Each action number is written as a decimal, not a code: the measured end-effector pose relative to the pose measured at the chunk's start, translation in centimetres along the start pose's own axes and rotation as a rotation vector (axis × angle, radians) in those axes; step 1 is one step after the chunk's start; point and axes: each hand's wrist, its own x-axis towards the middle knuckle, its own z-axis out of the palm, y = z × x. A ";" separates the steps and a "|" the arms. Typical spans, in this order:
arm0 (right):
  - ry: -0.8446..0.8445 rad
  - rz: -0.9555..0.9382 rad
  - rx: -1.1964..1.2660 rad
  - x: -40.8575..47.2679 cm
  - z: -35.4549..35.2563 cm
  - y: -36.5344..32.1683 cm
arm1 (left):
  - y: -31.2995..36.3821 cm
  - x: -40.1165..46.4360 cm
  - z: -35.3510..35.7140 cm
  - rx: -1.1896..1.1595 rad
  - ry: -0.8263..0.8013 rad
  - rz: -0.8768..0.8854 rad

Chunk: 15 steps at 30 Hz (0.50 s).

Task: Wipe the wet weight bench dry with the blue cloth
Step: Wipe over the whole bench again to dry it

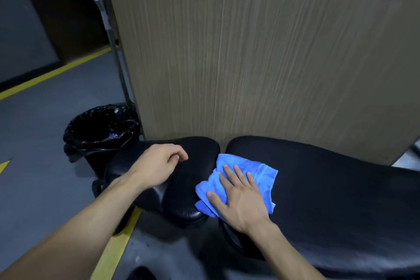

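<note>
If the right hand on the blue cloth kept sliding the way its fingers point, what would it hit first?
The right hand points up-left across the blue cloth toward the gap between the two bench pads. Past the pads' far edge it would probably meet the wooden panel, though depth is unclear.

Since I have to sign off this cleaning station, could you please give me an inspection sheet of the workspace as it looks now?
Surface: black padded weight bench, two pads with a gap between; wetness cannot be told.
Job's things: blue cloth, crumpled, lying across the gap.
Clutter: nothing seen on the bench.
Hands: right hand flat on the cloth, fingers spread; left hand resting on the smaller pad, empty.
Cables: nothing seen.
Surroundings: wood-grain panel behind; lined bin at left; grey floor with yellow lines.
</note>
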 end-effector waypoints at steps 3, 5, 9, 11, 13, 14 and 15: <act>-0.038 -0.005 0.017 2.0 -0.1 0.5 | -1.9 -1.2 -0.7 0.132 -0.066 0.006; -0.066 -0.003 0.007 4.4 0.0 1.3 | -3.5 -2.0 -0.9 0.175 -0.082 0.001; -0.063 0.059 -0.017 10.1 -0.2 2.5 | -7.4 -2.1 -1.7 0.242 -0.175 0.025; -0.044 0.105 -0.002 13.2 -0.4 3.0 | -9.0 -1.5 -2.7 0.279 -0.193 0.019; -0.051 0.190 0.037 16.4 -0.6 3.2 | -10.2 -0.5 -3.5 0.320 -0.201 0.013; -0.059 0.254 0.095 17.7 -1.0 3.0 | -10.6 0.0 -3.8 0.333 -0.210 0.005; -0.056 0.301 0.149 19.0 -1.7 2.5 | -11.1 0.5 -4.0 0.334 -0.215 -0.006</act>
